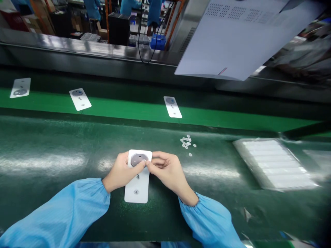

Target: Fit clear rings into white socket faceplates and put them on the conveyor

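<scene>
A white rectangular panel (pixel 136 194) with rounded corners is held over the green bench, its short side towards me. It has a grey oval area at its far end, a cluster of dark dots in the middle and a small round mark at the near end. My left hand (pixel 123 172) grips its left edge, thumb across the face at the oval. My right hand (pixel 167 169) is at the upper right edge, fingers curled, thumb tip meeting the left thumb on the oval. Anything small under the thumbs is hidden. Several small clear round discs (pixel 186 142) lie beyond my right hand.
Three similar panels, a left one (pixel 25 82), a middle one (pixel 80 100) and a right one (pixel 172 108), lie on the bright green belt (pixel 124 109). A plastic-wrapped white stack (pixel 276 162) sits at right. A white printed sheet (pixel 219 44) hangs overhead. People in blue stand beyond.
</scene>
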Demonstrator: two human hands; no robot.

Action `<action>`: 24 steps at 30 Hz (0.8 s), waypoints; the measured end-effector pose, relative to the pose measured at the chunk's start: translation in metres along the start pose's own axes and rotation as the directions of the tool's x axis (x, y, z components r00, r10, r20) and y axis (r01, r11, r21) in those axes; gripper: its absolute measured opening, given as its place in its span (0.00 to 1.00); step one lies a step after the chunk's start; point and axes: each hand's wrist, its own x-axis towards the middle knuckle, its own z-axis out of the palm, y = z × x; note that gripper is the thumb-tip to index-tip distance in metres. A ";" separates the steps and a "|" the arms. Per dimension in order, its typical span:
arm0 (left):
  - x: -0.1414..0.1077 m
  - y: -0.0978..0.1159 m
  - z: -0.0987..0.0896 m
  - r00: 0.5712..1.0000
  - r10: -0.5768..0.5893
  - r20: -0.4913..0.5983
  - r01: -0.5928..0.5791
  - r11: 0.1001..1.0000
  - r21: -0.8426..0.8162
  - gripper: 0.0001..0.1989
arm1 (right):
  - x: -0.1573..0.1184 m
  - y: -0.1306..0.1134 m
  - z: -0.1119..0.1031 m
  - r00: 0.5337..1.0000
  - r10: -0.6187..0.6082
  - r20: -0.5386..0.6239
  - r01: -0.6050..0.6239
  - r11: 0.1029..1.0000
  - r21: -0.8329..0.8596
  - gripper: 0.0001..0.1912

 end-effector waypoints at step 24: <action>0.002 -0.002 0.002 0.998 -0.027 -0.054 0.018 0.989 -0.149 0.18 | 0.000 0.008 -0.005 0.976 -0.215 -0.022 0.208 0.963 -0.170 0.21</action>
